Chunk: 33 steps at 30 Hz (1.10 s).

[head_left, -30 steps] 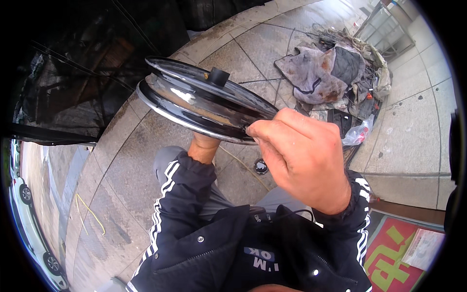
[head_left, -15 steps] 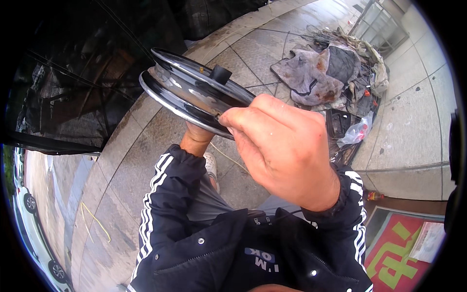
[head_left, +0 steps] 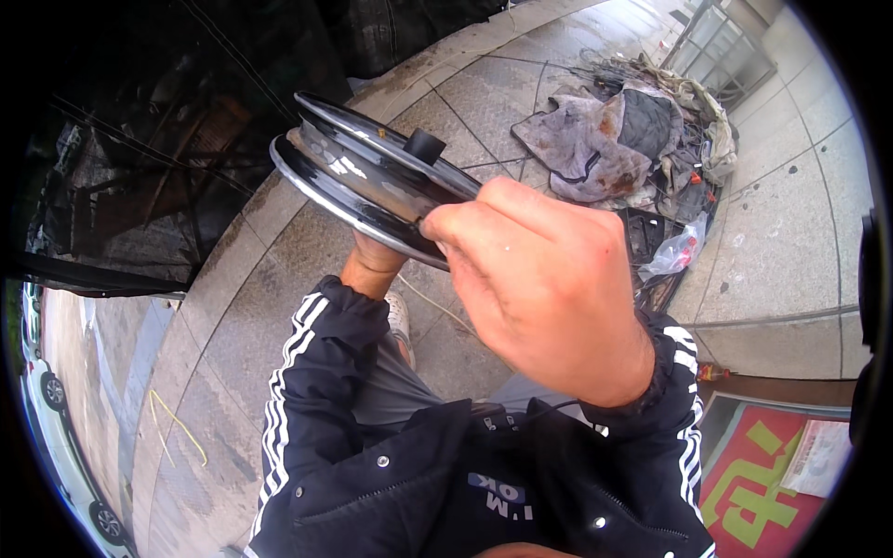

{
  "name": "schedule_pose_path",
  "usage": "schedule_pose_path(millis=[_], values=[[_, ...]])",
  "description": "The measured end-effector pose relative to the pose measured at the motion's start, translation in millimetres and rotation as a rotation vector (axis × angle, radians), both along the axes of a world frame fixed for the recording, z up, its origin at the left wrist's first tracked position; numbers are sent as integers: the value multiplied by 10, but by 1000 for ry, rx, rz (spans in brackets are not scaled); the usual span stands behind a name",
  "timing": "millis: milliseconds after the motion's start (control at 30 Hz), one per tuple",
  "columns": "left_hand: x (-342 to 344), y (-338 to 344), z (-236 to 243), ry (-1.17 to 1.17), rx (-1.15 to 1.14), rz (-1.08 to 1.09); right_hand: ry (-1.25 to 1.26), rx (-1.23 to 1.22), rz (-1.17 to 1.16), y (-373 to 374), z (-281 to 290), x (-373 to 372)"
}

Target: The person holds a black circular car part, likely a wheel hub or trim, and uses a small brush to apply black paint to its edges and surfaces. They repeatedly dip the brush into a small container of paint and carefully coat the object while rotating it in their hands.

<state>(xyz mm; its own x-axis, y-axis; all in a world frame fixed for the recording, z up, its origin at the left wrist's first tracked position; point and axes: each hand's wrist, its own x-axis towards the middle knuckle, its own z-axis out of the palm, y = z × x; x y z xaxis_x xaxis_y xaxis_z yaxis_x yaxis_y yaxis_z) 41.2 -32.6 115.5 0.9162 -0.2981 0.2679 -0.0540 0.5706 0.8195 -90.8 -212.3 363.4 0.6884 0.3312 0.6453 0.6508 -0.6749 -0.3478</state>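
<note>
A wheel rim (head_left: 339, 172), black with worn bright edges and a scuffed grey channel, is held up tilted in front of me. A short black cylinder (head_left: 425, 146) sticks up at its middle. My left hand (head_left: 379, 255) supports the rim from beneath; its fingers are hidden behind the metal. Over the near right part of the rim is my right hand (head_left: 535, 279), its thumb and fingers closed in a pinch at the channel. A tiny dark bit shows at those fingertips, too small to name.
Stained grey cloths (head_left: 595, 149) lie heaped on the paving at the far right, with a clear plastic bag (head_left: 674, 249) beside them. A dark mesh sheet (head_left: 139, 139) hangs at the left. A red signboard (head_left: 763, 465) is at the lower right, a yellow cord (head_left: 191, 432) at lower left.
Both hands keep their hold and the rim stays nearly in place, tipping very slightly. The background has shifted a little to the left.
</note>
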Motion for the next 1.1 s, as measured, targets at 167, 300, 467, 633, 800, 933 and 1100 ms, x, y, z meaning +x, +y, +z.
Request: schedule_pose_path(millis=[167, 300, 467, 633, 800, 933, 1100], values=[[-8, 15, 50, -76, 189, 87, 49, -72, -47, -101, -1, -110], [-36, -119, 247, -168, 54, 146, -36, -33, 7, 97, 86, 30], [-74, -51, 580, -615, 568, 524, 30, -81, -27, -13, 110, -55], [-46, -67, 676, -705, 515, 532, 8, -77, -25, -8, 173, 1], [-21, -98, 759, -791, 522, 539, 9, -93, -16, 27, 210, 47], [-2, -84, 706, -609, 523, 411, 47, -163, -52, -16, 261, -81], [11, -166, 919, -875, 510, 563, -45, -217, -28, 95, 354, 168]])
